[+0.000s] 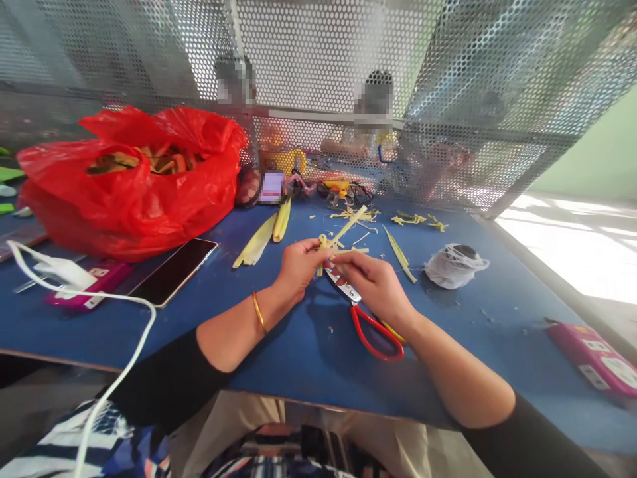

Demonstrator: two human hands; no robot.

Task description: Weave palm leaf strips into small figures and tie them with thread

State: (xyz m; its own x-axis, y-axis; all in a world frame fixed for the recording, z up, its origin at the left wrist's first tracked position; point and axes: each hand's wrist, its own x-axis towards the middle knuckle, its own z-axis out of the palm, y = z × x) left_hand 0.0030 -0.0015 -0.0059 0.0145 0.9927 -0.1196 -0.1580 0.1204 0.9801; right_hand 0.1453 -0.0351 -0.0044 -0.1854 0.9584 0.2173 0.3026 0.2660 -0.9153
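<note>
Pale yellow-green leaf strips, folded into a small knot, are pinched between the fingers of my left hand. From the right, my right hand closes its fingertips on a strip beside that knot. Scissors with red handles lie on the table just below, partly covered by my right hand. Something thin and yellow shows beside the handles. Ahead of my hands are strip scraps, and wider leaf pieces lie to the left. My fingers hide part of the knot.
A red plastic bag with dry brown material stands left on the blue table. Near it are a phone, white cable and power strip. A thread spool and another power strip lie right; perforated metal panels rise behind.
</note>
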